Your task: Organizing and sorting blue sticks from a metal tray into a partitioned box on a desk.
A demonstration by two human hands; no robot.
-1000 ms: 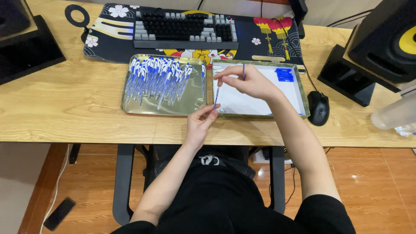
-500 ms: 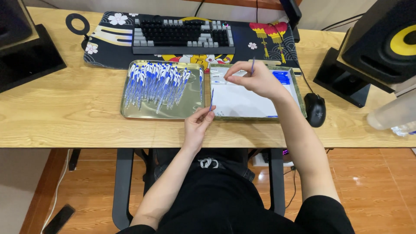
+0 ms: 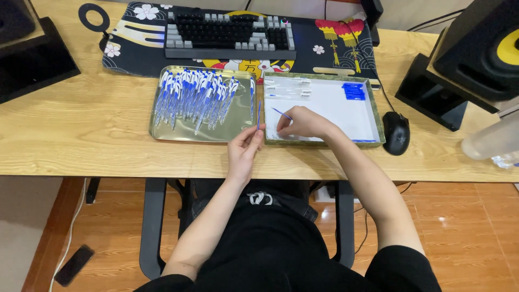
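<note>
Centrally, I'm pinching a thin blue pen refill [image 3: 259, 113] in my left hand [image 3: 244, 152]; my right hand [image 3: 303, 122] is gripping another blue refill [image 3: 281, 113] over the white tray [image 3: 335, 103].

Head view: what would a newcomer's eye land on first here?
First, the heap of blue-and-white pens filling the metal tray at desk centre. Next, the two hands: the left hand pinches a thin blue refill upright, while the right hand rests in the white tray beside it.

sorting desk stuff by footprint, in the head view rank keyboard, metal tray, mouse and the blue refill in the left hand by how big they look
1. keyboard and metal tray: too close to rank
2. mouse
3. blue refill, thinnest
</note>
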